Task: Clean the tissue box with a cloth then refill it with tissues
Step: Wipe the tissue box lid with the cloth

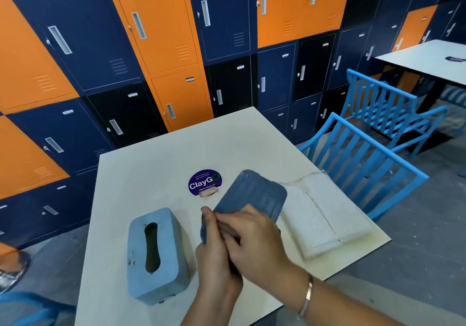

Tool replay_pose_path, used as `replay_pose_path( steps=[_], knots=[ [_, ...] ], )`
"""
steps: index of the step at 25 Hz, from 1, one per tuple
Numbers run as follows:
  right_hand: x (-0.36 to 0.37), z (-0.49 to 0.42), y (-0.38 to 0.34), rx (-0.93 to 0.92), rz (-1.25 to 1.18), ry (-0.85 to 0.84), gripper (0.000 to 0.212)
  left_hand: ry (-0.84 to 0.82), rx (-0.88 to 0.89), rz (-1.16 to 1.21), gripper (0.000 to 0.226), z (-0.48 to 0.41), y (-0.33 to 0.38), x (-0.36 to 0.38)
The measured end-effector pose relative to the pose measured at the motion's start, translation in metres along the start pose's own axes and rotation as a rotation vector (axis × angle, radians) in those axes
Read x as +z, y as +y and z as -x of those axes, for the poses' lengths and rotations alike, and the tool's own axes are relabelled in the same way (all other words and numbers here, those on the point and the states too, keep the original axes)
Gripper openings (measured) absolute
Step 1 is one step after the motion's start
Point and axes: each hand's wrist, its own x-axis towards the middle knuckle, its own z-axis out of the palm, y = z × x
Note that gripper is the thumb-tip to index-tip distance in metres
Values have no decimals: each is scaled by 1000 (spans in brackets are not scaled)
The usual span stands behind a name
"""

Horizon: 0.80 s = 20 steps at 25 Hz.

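Observation:
A blue tissue box (157, 257) stands on the cream table (141, 171) at the front left, its top slot facing up and dark inside. I hold a flat blue ribbed panel (252, 195) with rounded corners tilted above the table, just right of the box. My left hand (214, 257) grips its near edge from the left, and my right hand (254, 240) pinches the same edge from the right. A white wrapped pack of tissues (325, 214) lies flat by the table's right edge. No cloth shows.
A round purple ClayGo sticker (204, 183) marks the table's middle. Blue slatted chairs (365, 164) stand close to the right edge, with a second table (428, 60) behind them. Orange and navy lockers (156, 35) fill the far wall. A chrome stand base (10, 270) sits at the left.

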Motion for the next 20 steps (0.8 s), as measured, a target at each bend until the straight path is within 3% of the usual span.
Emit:
replay_pose_path(
  steps=[3, 6, 10, 11, 14, 15, 18, 19, 20],
  knots=[
    [-16, 17, 18, -67, -169, -67, 21, 6, -42, 71, 83, -11, 10, 4],
    [-30, 14, 59, -212, -95, -28, 23, 45, 26, 54, 73, -9, 14, 13],
    [-45, -24, 81, 142, 36, 328, 23, 47, 58, 71, 61, 7, 0, 41],
    [-39, -18, 70, 81, 34, 318, 23, 48, 52, 89, 63, 4, -2, 44],
    [-41, 8, 60, -378, 61, 147, 18, 34, 26, 108, 71, -3, 6, 54],
    [-53, -1, 75, -398, 89, 164, 17, 9, 31, 87, 71, 0, 8, 60],
    [-77, -31, 100, -23, 50, 378, 21, 3, 75, 81, 66, 9, 3, 79],
    [-73, -28, 95, -36, 50, 351, 21, 10, 63, 87, 64, 11, 2, 83],
    [-64, -18, 86, -181, 67, 260, 20, 19, 51, 96, 62, 10, 2, 85]
  ],
)
